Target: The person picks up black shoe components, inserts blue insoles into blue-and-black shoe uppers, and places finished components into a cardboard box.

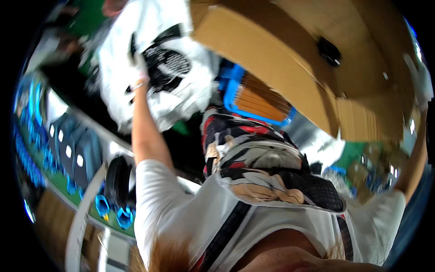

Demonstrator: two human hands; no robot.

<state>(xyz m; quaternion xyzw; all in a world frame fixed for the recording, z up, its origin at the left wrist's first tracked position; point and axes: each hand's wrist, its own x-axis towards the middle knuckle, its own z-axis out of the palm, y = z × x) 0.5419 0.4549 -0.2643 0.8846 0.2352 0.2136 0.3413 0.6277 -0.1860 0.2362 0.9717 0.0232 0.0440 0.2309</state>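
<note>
The left hand (138, 72), apparently in a pale glove, is held at the open white plastic bag (181, 102), beside the black pieces (170, 63) bunched inside it. Its fingers are smeared by blur, so whether they are spread or pinching something cannot be told. The right hand (421, 84), also pale-covered, is seen by the outer side of the large cardboard box (253, 45); its grip cannot be told either.

One small black object (329, 51) is seen in the box, while several black pieces are left in the bag. By that count, little seems to have been placed in the box and much seems to be left in the bag, though no transfer between the two is shown.

Below the box, a blue-rimmed basket (231, 93) is partly covered. Farther left, dark padded items (86, 152) are ranged in a row.

The box is cut off at the top, the bag's depth is hidden, and the right edge is lost in shadow.
</note>
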